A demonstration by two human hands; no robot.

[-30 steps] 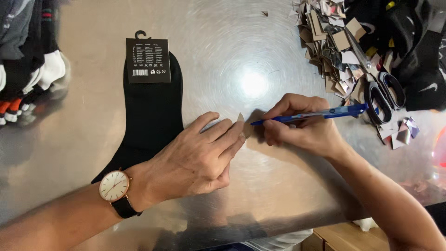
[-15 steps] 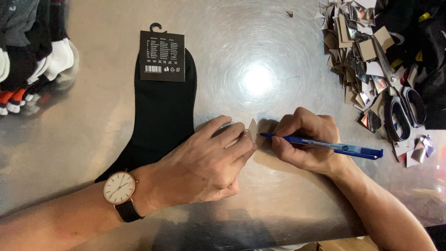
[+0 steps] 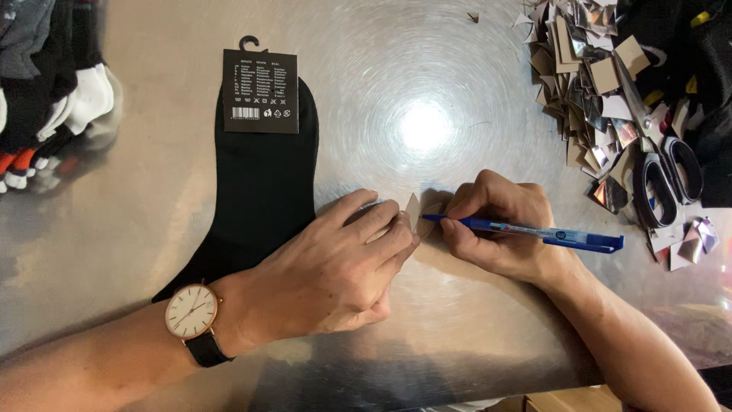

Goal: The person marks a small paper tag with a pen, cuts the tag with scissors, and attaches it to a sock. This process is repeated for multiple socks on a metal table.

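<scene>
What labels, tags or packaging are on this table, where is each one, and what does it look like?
Header card: black rectangle with pale print and a black hook, on the cuff of the black sock, upper left.
Small tag: pale beige piece, centre, pinched by the left hand, with the blue pen in the right hand at it.
Pile of cut tags: beige and shiny pieces, upper right, beside black scissors.

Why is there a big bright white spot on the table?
In the head view, a light overhead bounces off the shiny metal table as glare, just above the right hand with the pen; swirly scratches ring it, and everything stays sharp.
</scene>
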